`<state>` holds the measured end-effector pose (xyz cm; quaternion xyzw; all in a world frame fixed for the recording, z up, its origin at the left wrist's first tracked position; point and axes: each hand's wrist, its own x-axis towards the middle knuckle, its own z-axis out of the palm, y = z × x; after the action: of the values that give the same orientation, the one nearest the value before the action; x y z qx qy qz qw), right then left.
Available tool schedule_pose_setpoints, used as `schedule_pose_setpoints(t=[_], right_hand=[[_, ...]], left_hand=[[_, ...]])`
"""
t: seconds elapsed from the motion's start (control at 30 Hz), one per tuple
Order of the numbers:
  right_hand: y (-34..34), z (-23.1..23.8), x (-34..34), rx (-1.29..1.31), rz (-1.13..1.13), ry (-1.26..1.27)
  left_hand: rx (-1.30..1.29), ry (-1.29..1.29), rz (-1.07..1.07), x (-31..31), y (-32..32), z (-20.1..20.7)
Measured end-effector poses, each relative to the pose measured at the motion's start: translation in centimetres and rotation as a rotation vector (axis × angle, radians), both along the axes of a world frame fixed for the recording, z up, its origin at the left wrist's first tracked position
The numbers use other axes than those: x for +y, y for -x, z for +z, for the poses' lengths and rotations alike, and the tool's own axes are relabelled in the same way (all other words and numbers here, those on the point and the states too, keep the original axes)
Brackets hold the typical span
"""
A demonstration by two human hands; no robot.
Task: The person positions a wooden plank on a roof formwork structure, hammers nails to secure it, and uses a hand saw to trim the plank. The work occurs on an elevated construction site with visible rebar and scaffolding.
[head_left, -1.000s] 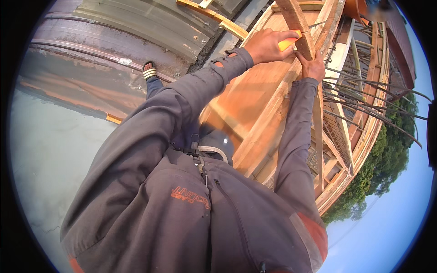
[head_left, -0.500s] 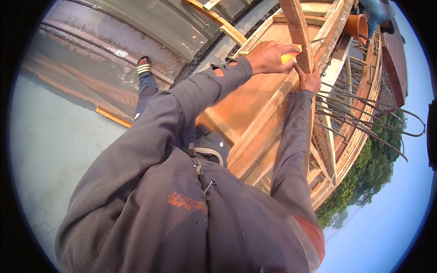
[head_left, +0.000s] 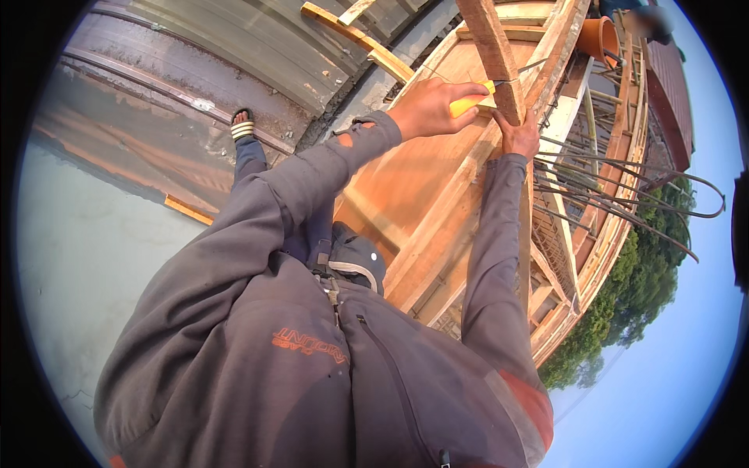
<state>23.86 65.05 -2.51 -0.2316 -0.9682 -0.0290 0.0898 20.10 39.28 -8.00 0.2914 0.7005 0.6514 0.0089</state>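
Observation:
My left hand (head_left: 429, 109) is closed round the yellow handle of a handsaw (head_left: 468, 101). Its thin blade lies across a squared wooden post (head_left: 489, 43), and a grey end shows on the post's far side; the teeth are too small to make out. Just below the cut, my right hand (head_left: 521, 136) grips the same post, the thumb on its left side. Under both hands runs a timber frame with a brown plywood panel (head_left: 437, 175), its long edge beam (head_left: 445, 218) passing close to my right forearm.
Bent steel bars (head_left: 624, 183) stick out right of my right arm. An orange bucket (head_left: 597, 37) stands at the upper right, near another person (head_left: 624, 6). Corrugated metal sheeting (head_left: 257, 47) and loose wood strips (head_left: 355, 35) lie at the upper left. A sandalled foot (head_left: 243, 125) rests on the sheeting.
My left hand has drawn the saw handle leftward, away from the post, and more of the handle shows. My right hand keeps its hold on the post. The whole view has shifted slightly.

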Motion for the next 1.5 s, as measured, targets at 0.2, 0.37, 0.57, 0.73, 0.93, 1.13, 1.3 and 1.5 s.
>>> schedule_pose_setpoints(t=[0.2,0.37,0.57,0.73,0.93,1.13,1.3,1.5], right_hand=[[-0.1,-0.5,1.0,0.005,0.033,0.055],[-1.3,-1.6,2.9,0.061,0.126,0.001],[-1.8,-1.6,2.4,0.112,0.11,-0.007],[-1.6,-1.2,2.7,0.042,-0.008,0.071],[-1.4,0.5,0.4,0.278,0.344,0.293],[10.6,6.9,-8.9,0.408,0.762,0.365],[26.2,2.8,-9.3,-0.043,0.828,0.466],[30.3,-0.3,-9.5,-0.185,0.898,0.574]], left_hand=[[0.028,0.073,0.045,0.2,-0.7,0.3],[-0.055,0.082,-0.038,-0.5,-1.4,0.6],[-0.075,0.022,-0.081,-0.1,-0.9,0.0],[-0.043,0.017,-0.042,-0.2,-1.3,0.0],[-0.111,0.034,0.001,-0.4,-1.8,0.6],[-0.016,0.128,0.046,-1.4,-1.0,1.4],[-0.023,0.14,0.025,-0.5,-1.2,2.2],[-0.089,0.097,-0.003,0.1,-1.6,2.7]])
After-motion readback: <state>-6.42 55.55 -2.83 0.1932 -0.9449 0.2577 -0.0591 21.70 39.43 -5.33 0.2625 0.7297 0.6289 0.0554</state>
